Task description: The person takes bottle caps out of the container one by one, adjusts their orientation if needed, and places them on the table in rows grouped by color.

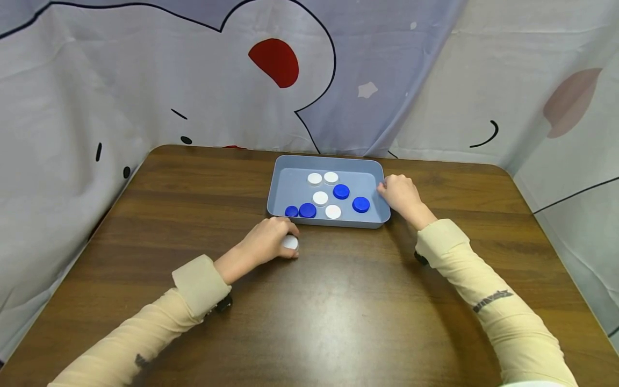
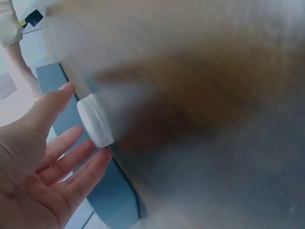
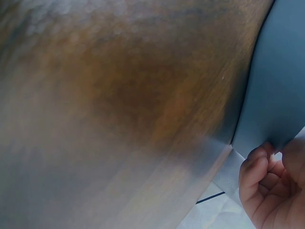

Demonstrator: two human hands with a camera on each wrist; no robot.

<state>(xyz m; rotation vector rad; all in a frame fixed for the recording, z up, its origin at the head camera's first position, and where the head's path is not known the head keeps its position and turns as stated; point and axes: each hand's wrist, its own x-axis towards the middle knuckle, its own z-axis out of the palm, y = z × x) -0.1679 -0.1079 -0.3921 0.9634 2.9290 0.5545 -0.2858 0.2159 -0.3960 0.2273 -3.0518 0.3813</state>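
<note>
A white round cap (image 1: 290,243) is on the wooden table, just in front of a grey-blue tray. Around it stands my left hand (image 1: 267,240), fingers and thumb spread to either side. In the left wrist view, fingertips touch or nearly touch the white cap (image 2: 95,120), while the thumb appears slightly apart from it. The tray (image 1: 333,162) holds several white caps (image 1: 320,199) and several blue caps (image 1: 360,204), lying flat. My right hand (image 1: 402,194) pinches the tray's right wall, also seen in the right wrist view where finger and thumb meet the tray (image 3: 276,86).
The wooden table (image 1: 309,322) extends on all sides of the tray. A patterned curtain (image 1: 145,80) hangs behind its far edge and along the sides. One blue cap (image 1: 307,210) and a smaller blue one (image 1: 292,211) sit by the tray's near wall.
</note>
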